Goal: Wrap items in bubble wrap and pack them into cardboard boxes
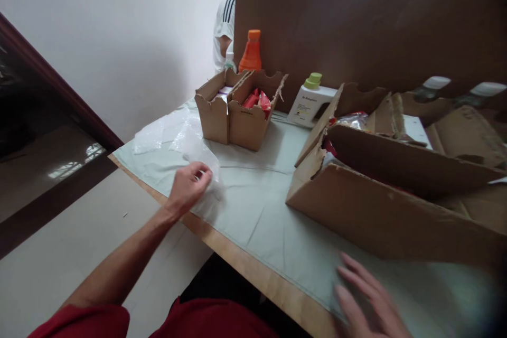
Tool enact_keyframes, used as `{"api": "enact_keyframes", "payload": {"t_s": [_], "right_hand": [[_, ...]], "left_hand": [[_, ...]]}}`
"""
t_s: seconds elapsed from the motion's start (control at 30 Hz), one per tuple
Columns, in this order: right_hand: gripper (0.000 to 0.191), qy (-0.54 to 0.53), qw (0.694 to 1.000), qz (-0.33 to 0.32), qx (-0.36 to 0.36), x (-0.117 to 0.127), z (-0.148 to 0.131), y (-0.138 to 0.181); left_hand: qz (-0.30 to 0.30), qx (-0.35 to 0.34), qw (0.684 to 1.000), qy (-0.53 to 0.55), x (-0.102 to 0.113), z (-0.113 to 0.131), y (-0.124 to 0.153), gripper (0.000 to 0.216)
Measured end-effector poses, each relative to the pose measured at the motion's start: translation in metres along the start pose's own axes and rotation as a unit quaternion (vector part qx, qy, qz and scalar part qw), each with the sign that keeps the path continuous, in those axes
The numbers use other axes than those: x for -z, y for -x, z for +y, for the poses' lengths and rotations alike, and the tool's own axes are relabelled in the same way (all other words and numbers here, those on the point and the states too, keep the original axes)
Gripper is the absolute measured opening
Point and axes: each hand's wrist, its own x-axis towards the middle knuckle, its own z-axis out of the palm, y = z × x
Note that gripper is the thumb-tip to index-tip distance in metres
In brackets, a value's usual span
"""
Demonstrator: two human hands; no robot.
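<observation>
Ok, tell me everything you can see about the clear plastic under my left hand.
The clear plastic is thin, see-through and glossy, crumpled rather than flat. It lies on the pale green tablecloth near the table's left corner, spreading from the edge towards the small cardboard boxes, and seems to stop just short of them. The left hand has its fingers curled closed on a raised fold of it. Whether it is a bag or loose sheets cannot be told.
</observation>
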Motion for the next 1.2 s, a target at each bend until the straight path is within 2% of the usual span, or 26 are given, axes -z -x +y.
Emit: {"api": "enact_keyframes", "payload": {"t_s": [0.07, 0.13, 0.2, 0.23, 0.27, 0.33, 0.43, 0.53, 0.63, 0.7, 0.8, 0.93, 1.0, 1.1, 1.2], "right_hand": [[0.050, -0.145, 0.983, -0.094, -0.061, -0.022, -0.030, -0.003], [0.073, -0.269, 0.942, -0.170, -0.110, -0.038, -0.051, -0.011], [0.089, -0.312, 0.919, -0.179, -0.165, -0.046, -0.058, -0.021], [0.092, -0.312, 0.916, -0.165, -0.189, -0.047, -0.057, -0.026], [0.090, -0.304, 0.917, -0.148, -0.210, -0.046, -0.055, -0.029], [0.080, -0.291, 0.920, -0.118, -0.234, -0.041, -0.050, -0.034], [0.065, -0.280, 0.923, -0.106, -0.243, -0.035, -0.043, -0.040], [0.060, -0.247, 0.934, -0.119, -0.230, -0.036, -0.041, -0.046], [0.055, -0.162, 0.961, -0.131, -0.181, -0.039, -0.044, -0.051], [0.047, -0.106, 0.975, -0.139, -0.140, -0.038, -0.047, -0.053], [0.040, -0.066, 0.982, -0.148, -0.099, -0.024, -0.049, -0.051], [0.041, -0.025, 0.987, -0.110, -0.117, 0.012, -0.036, -0.045], [0.042, 0.018, 0.988, -0.084, -0.127, 0.030, -0.022, -0.043], [0.041, 0.095, 0.990, -0.010, -0.102, 0.052, -0.004, -0.037], [0.032, 0.131, 0.987, 0.056, -0.073, 0.058, -0.004, -0.029]], "left_hand": [[-0.062, -0.030, 0.996, 0.052, -0.027, 0.026, 0.035, 0.024], [-0.149, -0.068, 0.978, 0.129, -0.049, 0.051, 0.067, 0.025], [-0.222, -0.111, 0.946, 0.210, -0.060, 0.068, 0.090, 0.026], [-0.236, -0.130, 0.933, 0.238, -0.061, 0.072, 0.096, 0.025], [-0.230, -0.144, 0.930, 0.248, -0.059, 0.072, 0.097, 0.023], [-0.172, -0.160, 0.948, 0.216, -0.054, 0.063, 0.087, 0.018], [-0.098, -0.157, 0.978, 0.096, -0.054, 0.037, 0.048, 0.021], [-0.113, -0.121, 0.985, -0.055, -0.066, 0.016, 0.006, 0.040], [-0.146, -0.100, 0.976, -0.127, -0.078, 0.011, -0.013, 0.051], [-0.168, -0.087, 0.974, -0.125, -0.078, 0.015, -0.008, 0.055], [-0.224, -0.070, 0.969, -0.073, -0.071, 0.026, 0.017, 0.055], [-0.276, -0.106, 0.955, -0.004, -0.071, 0.034, 0.059, 0.049], [-0.255, -0.139, 0.957, -0.019, -0.077, 0.035, 0.072, 0.048], [-0.176, -0.208, 0.961, -0.047, -0.081, 0.038, 0.075, 0.043], [-0.103, -0.271, 0.956, -0.049, -0.074, 0.050, 0.070, 0.036]]}}
